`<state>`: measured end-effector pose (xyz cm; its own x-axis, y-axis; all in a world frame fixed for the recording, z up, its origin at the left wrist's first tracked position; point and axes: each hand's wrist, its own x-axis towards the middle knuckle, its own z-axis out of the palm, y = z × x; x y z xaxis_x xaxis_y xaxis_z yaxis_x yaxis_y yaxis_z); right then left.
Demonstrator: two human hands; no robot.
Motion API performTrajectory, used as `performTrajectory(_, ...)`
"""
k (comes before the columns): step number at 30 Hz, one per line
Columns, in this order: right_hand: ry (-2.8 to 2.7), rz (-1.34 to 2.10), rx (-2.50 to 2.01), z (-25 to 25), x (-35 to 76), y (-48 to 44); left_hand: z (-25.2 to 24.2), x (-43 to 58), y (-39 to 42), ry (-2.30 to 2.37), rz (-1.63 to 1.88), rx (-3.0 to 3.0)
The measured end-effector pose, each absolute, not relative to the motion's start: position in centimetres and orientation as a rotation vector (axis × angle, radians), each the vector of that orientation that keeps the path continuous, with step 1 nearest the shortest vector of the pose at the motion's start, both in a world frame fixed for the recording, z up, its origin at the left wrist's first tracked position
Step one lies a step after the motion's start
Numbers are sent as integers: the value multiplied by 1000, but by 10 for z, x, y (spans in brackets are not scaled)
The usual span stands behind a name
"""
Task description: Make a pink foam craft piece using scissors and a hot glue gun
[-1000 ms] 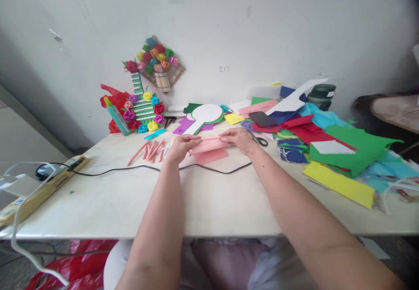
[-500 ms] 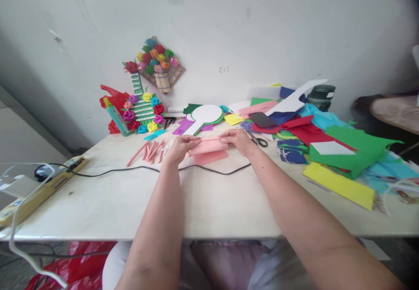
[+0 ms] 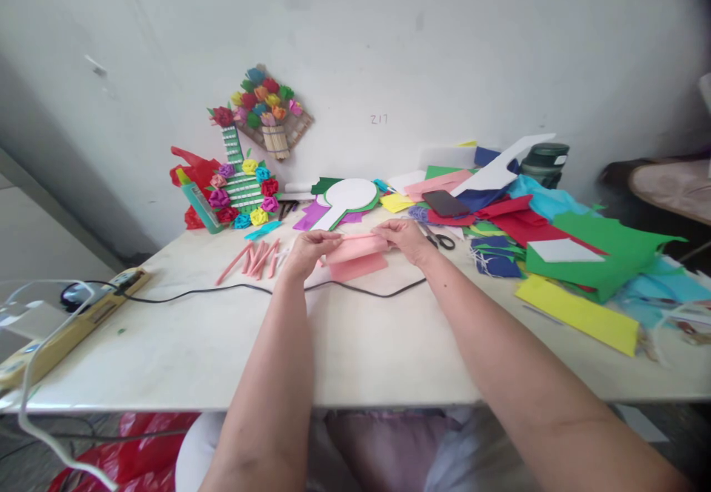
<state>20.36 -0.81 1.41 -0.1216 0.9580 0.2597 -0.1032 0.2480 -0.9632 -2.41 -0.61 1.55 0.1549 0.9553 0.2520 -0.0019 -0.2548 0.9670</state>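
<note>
Between both hands a piece of pink paper [image 3: 356, 249] is held by its rolled top edge, slightly above the table. My left hand [image 3: 309, 250] pinches the left end of the roll, and my right hand [image 3: 402, 238] pinches the right end. Below it lies another pink sheet [image 3: 358, 267], flat on the table. Several thin rolled pink paper strips [image 3: 256, 258] rest to the left of my left hand. Scissors [image 3: 441, 240] with black handles lie just right of my right hand.
A black cord [image 3: 355, 290] crosses the table before the hands, from a power strip [image 3: 83, 325] at left. Behind stand a green glue bottle [image 3: 201, 207], a flower-decorated guitar shape [image 3: 244, 190] and a white round cutout [image 3: 351, 194]. Coloured paper [image 3: 589, 255] and a phone [image 3: 446, 203] lie right.
Almost nothing differs. Both hands stay in place on the rolled edge of the pink paper, with only a very slight shift of the view.
</note>
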Motion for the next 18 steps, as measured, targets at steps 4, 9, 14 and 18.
performTrajectory(4,-1366,1076,-938,12,202,-5,19,-22,-10,992,1254,1469)
performTrajectory(9,-1369,1063,-935,13,201,-6,22,-20,-13,1027,1240,1506)
performTrajectory(14,-1445,1004,-957,12,201,-7,22,-20,-13,1011,1209,1547)
performTrajectory(18,-1514,932,-959,10,201,-5,24,-18,-14,1002,1142,1602)
